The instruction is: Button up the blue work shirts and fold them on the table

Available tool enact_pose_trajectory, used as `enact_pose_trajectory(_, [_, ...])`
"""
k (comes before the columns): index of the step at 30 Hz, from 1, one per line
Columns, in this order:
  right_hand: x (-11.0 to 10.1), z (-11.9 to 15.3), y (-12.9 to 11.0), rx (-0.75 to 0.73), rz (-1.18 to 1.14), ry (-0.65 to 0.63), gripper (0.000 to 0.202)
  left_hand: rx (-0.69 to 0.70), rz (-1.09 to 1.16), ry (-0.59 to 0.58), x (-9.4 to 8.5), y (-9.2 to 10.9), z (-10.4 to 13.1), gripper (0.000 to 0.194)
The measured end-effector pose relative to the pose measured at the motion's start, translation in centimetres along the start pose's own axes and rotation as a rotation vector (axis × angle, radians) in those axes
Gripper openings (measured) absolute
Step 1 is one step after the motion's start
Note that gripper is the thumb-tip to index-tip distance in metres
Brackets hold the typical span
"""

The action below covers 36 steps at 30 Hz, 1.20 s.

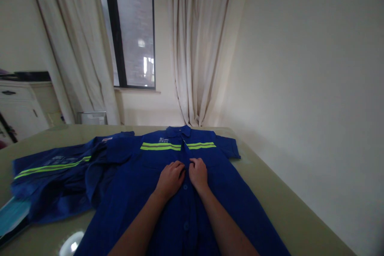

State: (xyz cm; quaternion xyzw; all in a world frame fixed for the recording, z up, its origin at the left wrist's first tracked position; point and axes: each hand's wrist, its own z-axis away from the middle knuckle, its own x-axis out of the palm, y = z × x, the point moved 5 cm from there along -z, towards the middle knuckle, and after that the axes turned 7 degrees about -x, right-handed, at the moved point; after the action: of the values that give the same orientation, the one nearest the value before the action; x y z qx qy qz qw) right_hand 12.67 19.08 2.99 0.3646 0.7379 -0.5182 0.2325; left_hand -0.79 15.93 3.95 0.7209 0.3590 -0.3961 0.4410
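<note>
A blue short-sleeved work shirt (129, 196) lies front up on the table, its collar (178, 131) pointing away from me. Yellow-green reflective bands (201, 145) cross its chest, and the front is parted near the top. At the button placket, just under this gap, my left hand (171, 178) is closed, its curled fingers on the left edge. Facing it, my right hand (198, 173) pinches the right edge of the shirt front. A button (185, 187) shows below the hands and another (186, 226) nearer me. Fingertips partly hide the cloth they grip.
Another blue garment with a reflective band (57, 168) lies crumpled to the left on the pale green table (267, 184). A turquoise item (13, 216) is at the left edge, near a shiny round white spot (72, 244). A wall, curtains (198, 48) and a window stand behind.
</note>
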Motion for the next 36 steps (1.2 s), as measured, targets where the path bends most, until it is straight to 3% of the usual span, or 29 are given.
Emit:
enact_pose_trajectory(8, [-1.1, 3.0, -0.8, 0.003, 0.052, 0.002, 0.023, 0.092, -0.081, -0.112, 1.2, 0.5, 3.2, 0.053])
enact_pose_trajectory(11, [-1.7, 3.8, -1.3, 0.001, 0.104, -0.065, 0.026, 0.119, -0.1, -0.138, 1.2, 0.9, 5.0, 0.054])
enact_pose_trajectory(17, [-1.9, 3.2, -3.5, -0.025, 0.263, -0.181, 0.04, 0.172, -0.101, -0.128, 0.6, 2.7, 8.8, 0.051])
enact_pose_trajectory(22, [-0.9, 2.2, -3.4, -0.034, 0.287, -0.094, 0.021, 0.139, -0.061, -0.126, -0.4, 3.8, 10.6, 0.054])
enact_pose_trajectory(24, [-0.7, 2.0, -2.4, -0.019, 0.17, -0.049, 0.016, 0.124, -0.053, -0.115, -0.9, 4.1, 10.2, 0.051])
enact_pose_trajectory(27, [-0.7, 1.5, -0.6, 0.01, -0.028, -0.015, 0.014, 0.038, -0.078, -0.098, -1.5, 4.2, 7.7, 0.031])
enact_pose_trajectory(31, [-0.7, 0.7, 1.0, 0.015, -0.124, -0.016, 0.016, -0.298, -0.063, -0.074, -1.3, 2.6, 2.7, 0.026])
enact_pose_trajectory(33, [-0.7, 0.4, 1.4, 0.014, -0.157, -0.004, 0.019, -0.402, -0.037, -0.07, -0.8, 1.7, 0.7, 0.019])
enact_pose_trajectory(36, [-0.8, 0.2, 1.7, 0.002, -0.192, 0.024, 0.026, -0.344, 0.014, -0.081, 0.3, 1.0, -1.0, 0.017])
